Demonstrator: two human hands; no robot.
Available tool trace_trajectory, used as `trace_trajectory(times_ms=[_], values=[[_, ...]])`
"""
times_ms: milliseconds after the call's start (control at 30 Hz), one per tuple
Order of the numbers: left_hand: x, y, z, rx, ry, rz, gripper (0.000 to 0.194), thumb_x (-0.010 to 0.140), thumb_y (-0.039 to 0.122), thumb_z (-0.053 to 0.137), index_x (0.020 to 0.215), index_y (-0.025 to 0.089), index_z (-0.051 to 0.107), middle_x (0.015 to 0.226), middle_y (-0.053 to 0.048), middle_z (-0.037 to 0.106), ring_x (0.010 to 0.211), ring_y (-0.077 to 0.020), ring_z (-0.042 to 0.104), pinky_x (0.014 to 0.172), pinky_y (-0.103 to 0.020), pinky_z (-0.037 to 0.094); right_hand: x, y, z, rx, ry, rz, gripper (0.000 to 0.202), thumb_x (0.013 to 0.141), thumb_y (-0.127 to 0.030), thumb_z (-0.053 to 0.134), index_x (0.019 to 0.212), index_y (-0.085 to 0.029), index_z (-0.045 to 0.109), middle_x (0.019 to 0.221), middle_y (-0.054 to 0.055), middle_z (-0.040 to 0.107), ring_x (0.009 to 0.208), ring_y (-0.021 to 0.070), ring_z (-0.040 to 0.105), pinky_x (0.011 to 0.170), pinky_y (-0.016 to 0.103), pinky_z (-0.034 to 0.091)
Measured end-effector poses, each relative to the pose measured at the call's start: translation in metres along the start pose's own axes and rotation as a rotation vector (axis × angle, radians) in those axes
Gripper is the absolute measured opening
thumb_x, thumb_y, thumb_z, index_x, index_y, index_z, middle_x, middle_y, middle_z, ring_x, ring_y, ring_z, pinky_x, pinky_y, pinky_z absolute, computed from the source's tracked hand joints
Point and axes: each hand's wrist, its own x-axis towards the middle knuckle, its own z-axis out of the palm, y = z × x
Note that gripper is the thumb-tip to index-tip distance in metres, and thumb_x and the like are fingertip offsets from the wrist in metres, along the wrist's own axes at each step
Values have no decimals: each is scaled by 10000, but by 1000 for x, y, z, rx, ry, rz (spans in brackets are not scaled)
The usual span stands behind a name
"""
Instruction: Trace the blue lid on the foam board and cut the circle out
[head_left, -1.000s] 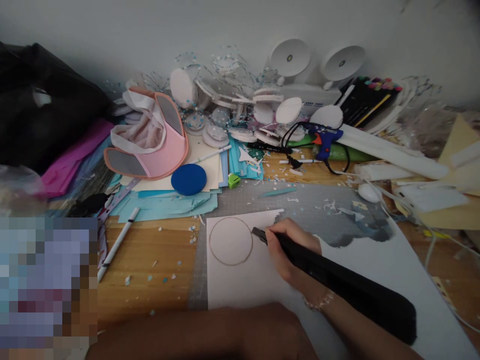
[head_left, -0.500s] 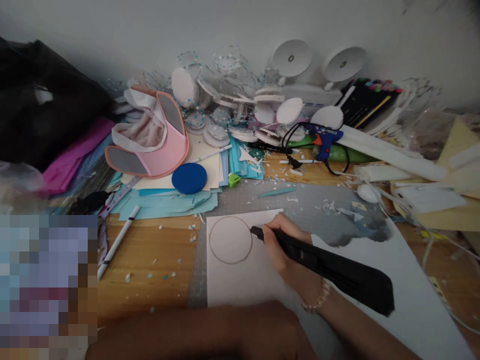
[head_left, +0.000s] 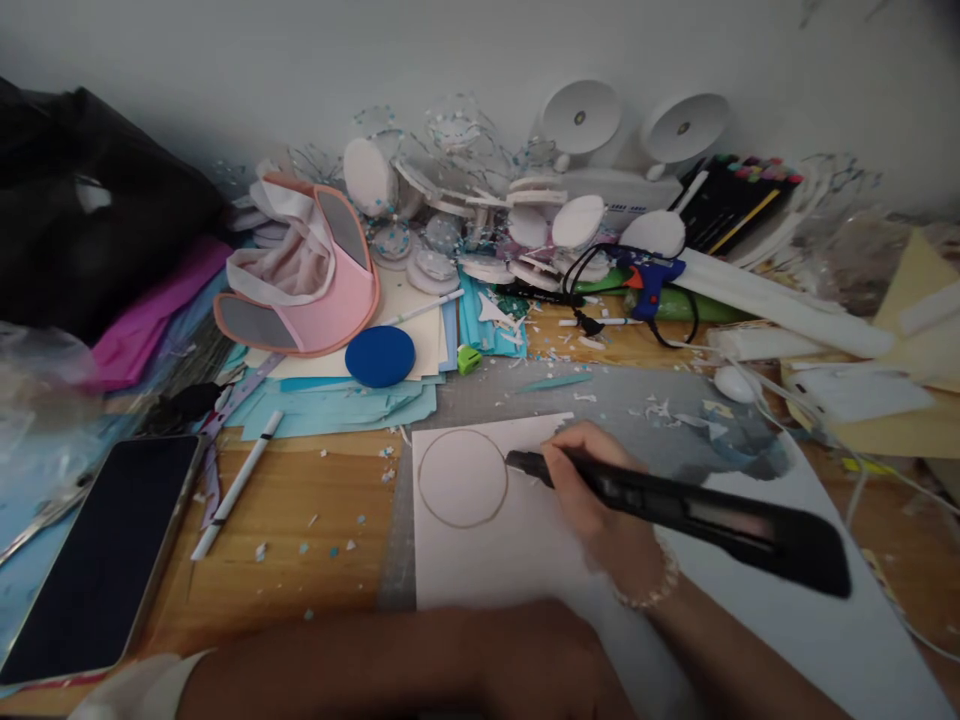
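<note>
My right hand point(head_left: 600, 490) grips a black utility knife point(head_left: 697, 515), its fingers closed near the front end. The narrow tip points left and lies at the right edge of a brown circle outline point(head_left: 463, 478) on a white sheet point(head_left: 480, 570). Whether a blade is out is too small to tell. My left forearm crosses the bottom of the view, and my left hand point(head_left: 540, 660) lies dark and blurred over the near part of the sheet. Its fingers are hidden. Under the sheet is a grey cutting mat point(head_left: 487, 395).
A phone point(head_left: 97, 560) and a white stick-like pen point(head_left: 238, 485) lie at left. Behind are a blue disc point(head_left: 380, 356), a pink sun visor point(head_left: 337, 310), a green sharpener point(head_left: 469, 359), a blue glue gun point(head_left: 652, 285) and several white discs point(head_left: 579, 221). Scraps litter the table point(head_left: 322, 500).
My right hand and the knife have shifted slightly right, and the knife's rear end has swung up and to the right. The tip stays by the circle's right edge. My left arm barely moved.
</note>
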Motion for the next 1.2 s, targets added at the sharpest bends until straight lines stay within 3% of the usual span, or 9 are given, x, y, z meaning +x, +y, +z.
trace_trajectory(times_ms=[100, 133, 267, 367, 600, 733, 867, 1200], values=[[0, 7, -2, -21, 23, -22, 260, 826, 261, 548, 589, 174, 486, 619, 41, 530, 576, -89, 503, 549, -207, 356, 6, 5, -10, 60, 1, -57, 125, 891, -268, 519, 794, -204, 565, 644, -27, 552, 552, 99, 497, 518, 213, 391], [0, 10, -3, -23, 31, -28, 286, 838, 267, 542, 577, 173, 474, 609, 42, 522, 568, -85, 497, 550, -205, 356, 8, 5, -11, 93, -73, -72, 116, 893, -270, 513, 812, -206, 565, 662, -24, 560, 558, 99, 503, 516, 211, 390], [1, 19, -7, -30, 28, -70, 378, 874, 306, 525, 534, 170, 434, 543, 54, 482, 535, -76, 471, 558, -200, 359, 9, 1, -8, 199, -581, -39, 92, 887, -296, 522, 903, -209, 550, 670, -26, 566, 570, 104, 506, 512, 212, 383], [1, 23, -8, -55, 28, -113, 387, 889, 305, 513, 537, 165, 435, 528, 61, 474, 546, -73, 483, 572, -191, 369, 8, -1, -3, 252, -728, 35, 151, 868, -317, 568, 964, -216, 510, 660, -42, 548, 547, 96, 467, 494, 206, 356], [2, 20, -8, -86, -7, -115, 340, 870, 242, 559, 556, 153, 463, 537, 74, 487, 562, -63, 494, 577, -180, 357, 17, -4, -6, 333, -684, 18, 162, 766, -237, 648, 924, -212, 671, 879, 30, 690, 793, 148, 619, 681, 239, 480], [3, 17, -7, -80, 10, -86, 378, 894, 296, 519, 549, 155, 459, 547, 69, 489, 587, -73, 510, 589, -190, 363, 15, -4, -4, 333, -583, 133, 121, 787, -236, 608, 843, -209, 711, 655, -6, 649, 566, 103, 554, 531, 212, 436], [3, 18, -6, -76, 2, -120, 324, 852, 225, 581, 557, 151, 470, 564, 78, 491, 567, -61, 498, 578, -182, 358, 11, -4, -3, 333, -536, 202, 142, 797, -273, 595, 822, -198, 713, 513, -38, 541, 429, 74, 418, 405, 203, 323], [2, 21, -8, -91, 13, -97, 291, 773, 72, 594, 533, 151, 449, 519, 95, 472, 523, -49, 483, 547, -163, 348, 13, -7, -4, 258, -559, 79, 137, 795, -246, 584, 815, -193, 709, 683, 10, 668, 506, 90, 494, 466, 214, 386]])
